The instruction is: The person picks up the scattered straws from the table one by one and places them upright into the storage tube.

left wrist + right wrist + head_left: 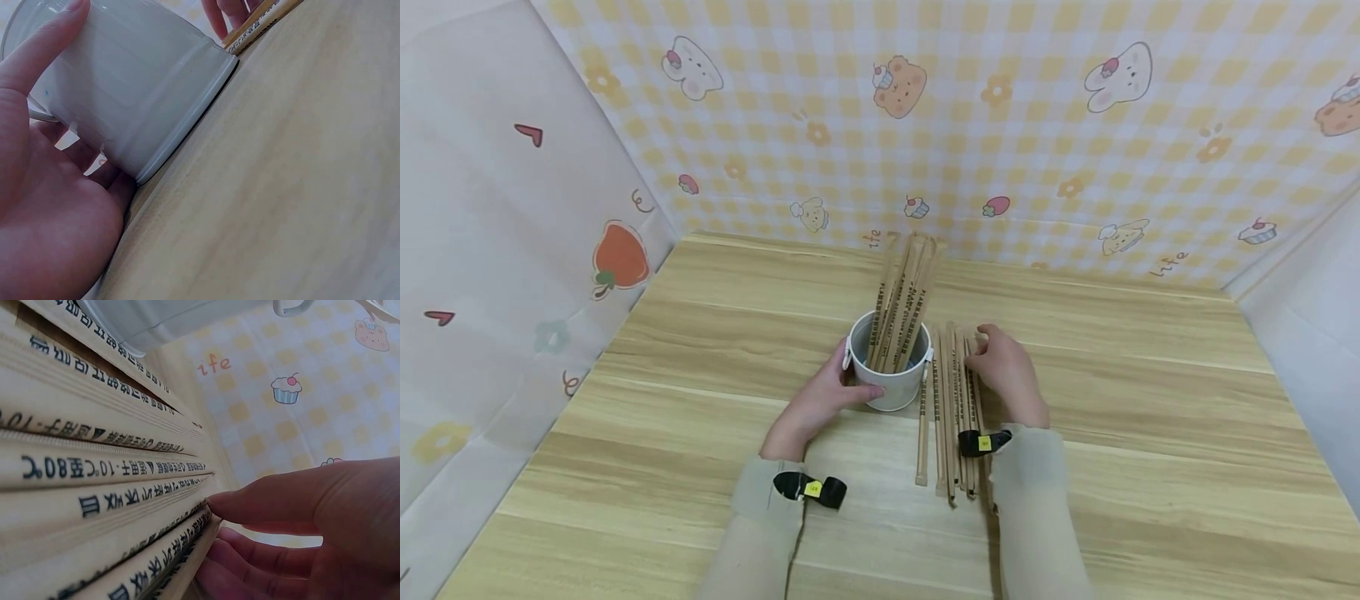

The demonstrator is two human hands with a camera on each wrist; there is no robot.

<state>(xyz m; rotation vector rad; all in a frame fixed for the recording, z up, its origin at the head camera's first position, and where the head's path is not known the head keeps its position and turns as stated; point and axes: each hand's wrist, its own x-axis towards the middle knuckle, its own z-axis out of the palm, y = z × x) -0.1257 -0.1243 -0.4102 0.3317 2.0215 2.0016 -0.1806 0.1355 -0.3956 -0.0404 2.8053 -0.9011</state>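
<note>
A small white metal bucket (891,392) stands on the wooden table, holding several paper-wrapped straws (901,308) that lean toward the back. My left hand (826,398) grips the bucket from its left side. In the left wrist view the thumb lies across the bucket's wall (131,75) while the fingers reach around behind. More wrapped straws (942,417), printed with dark lettering, lie side by side just right of the bucket. At their far right edge my right hand (1007,375) pinches a wrapped straw near its upper end; the right wrist view has the thumb (240,503) against it.
The wooden table (1150,433) reaches out on both sides. Behind it rises a yellow checked backdrop (1000,125) with cartoon prints, and a white printed sheet (497,208) hangs at the left. Both wrists wear black straps with small cameras.
</note>
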